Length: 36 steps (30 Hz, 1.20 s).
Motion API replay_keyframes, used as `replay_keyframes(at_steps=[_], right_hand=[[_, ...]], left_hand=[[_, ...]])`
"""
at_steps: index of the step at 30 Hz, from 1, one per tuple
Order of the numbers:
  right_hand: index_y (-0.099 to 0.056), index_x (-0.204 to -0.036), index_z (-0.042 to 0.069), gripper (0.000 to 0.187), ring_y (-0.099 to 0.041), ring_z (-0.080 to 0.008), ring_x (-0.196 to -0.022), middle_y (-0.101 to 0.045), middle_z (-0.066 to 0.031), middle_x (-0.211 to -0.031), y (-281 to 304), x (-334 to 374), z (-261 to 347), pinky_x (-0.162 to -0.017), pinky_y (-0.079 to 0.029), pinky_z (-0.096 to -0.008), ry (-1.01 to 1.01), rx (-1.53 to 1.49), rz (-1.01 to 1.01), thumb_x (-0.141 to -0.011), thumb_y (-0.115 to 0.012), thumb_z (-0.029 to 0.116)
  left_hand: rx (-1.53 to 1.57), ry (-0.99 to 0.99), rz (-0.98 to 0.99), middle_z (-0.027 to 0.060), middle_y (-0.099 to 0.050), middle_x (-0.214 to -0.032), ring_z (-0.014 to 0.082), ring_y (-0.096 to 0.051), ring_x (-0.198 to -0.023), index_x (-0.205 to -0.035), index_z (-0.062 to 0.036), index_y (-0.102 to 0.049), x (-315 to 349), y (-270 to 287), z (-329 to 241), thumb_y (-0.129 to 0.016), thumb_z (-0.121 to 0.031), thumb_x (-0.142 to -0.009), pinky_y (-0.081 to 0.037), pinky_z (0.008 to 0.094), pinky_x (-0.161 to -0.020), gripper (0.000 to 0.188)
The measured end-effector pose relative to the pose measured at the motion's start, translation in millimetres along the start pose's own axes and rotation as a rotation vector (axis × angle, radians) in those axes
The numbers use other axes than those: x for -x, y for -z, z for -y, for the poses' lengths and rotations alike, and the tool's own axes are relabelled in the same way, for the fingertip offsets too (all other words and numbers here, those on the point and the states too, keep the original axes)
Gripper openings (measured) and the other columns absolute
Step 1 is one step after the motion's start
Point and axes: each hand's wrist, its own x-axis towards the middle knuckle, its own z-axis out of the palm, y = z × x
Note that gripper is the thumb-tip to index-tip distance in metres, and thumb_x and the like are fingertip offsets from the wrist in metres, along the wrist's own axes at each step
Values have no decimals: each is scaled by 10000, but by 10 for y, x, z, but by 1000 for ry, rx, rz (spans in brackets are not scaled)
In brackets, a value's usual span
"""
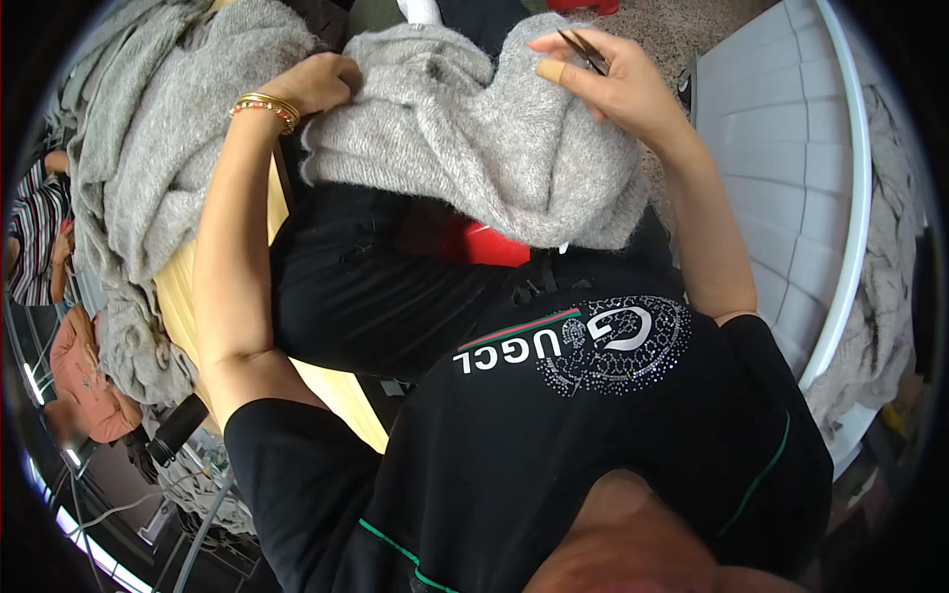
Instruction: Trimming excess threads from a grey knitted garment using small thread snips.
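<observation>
A light grey knitted garment (435, 138) lies bunched across my lap and knees, its folds hanging toward me. My left hand (318, 84) is closed on its left edge, thumb and fingers pinching the knit. My right hand (623, 87) is above the garment's right end. Its curled fingers hold a small dark two-pronged tool (583, 49) with pointed tips; whether it is tweezers or thread snips I cannot tell. A yellowish wrap (552, 70) covers a fingertip of that hand.
More grey knitwear (188, 128) is heaped on a pale wooden table (183, 296) at my left. A large whitish plastic bin (781, 138) stands close on my right, with grey knits (880, 257) past its rim. Other people (94, 371) are at far left. Something red (484, 242) shows under the garment.
</observation>
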Motion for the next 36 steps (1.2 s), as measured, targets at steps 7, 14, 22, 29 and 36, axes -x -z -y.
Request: replay_keyframes(at_steps=[7, 14, 22, 29, 36], right_hand=[[-644, -1129, -48, 342, -511, -5, -609, -642, -24, -838, -350, -97, 787, -511, -418, -170, 103, -412, -26, -856, -755, 125], [-677, -1039, 20, 244, -557, -97, -676, -668, -77, -869, 4, 29, 673, -626, -453, -238, 236, -180, 78, -810, -727, 90], [-630, -977, 62, 335, -556, -216, -795, -615, -112, -972, 941, 430, 395, -731, -481, -384, 659, -656, 224, -795, -746, 318], [-628, -1191, 50, 410, -586, -160, -816, -642, -99, -1143, 960, 320, 385, -687, -488, -326, 224, -258, -583, -875, -715, 298], [-608, -1259, 0, 453, -513, -21, -554, -656, -110, -1197, 72, 144, 723, -497, -420, -168, 300, 63, -247, -836, -738, 98]], left_hand=[[688, -243, -239, 52, -663, -1007, 113, -598, -913, -1105, 14, -633, 500, 425, -1058, -667, -113, -885, -481, 269, -801, 256], [710, -360, -323, -49, -569, -660, 41, -474, -609, -805, -6, -681, 960, 540, -1396, -776, -151, -825, -389, 228, -545, 174], [695, -450, -249, 26, -691, -736, 75, -570, -666, -899, 18, -728, 926, 537, -1229, -803, -157, -792, -477, 258, -603, 218], [1091, -558, -176, -29, -667, -841, 61, -567, -787, -939, -14, -702, 777, 366, -1079, -696, -75, -869, -466, 243, -751, 93], [1125, -631, -137, 17, -683, -1080, 76, -602, -999, -1216, 9, -631, 453, 82, -1311, -645, -162, -938, -458, 253, -941, 327]])
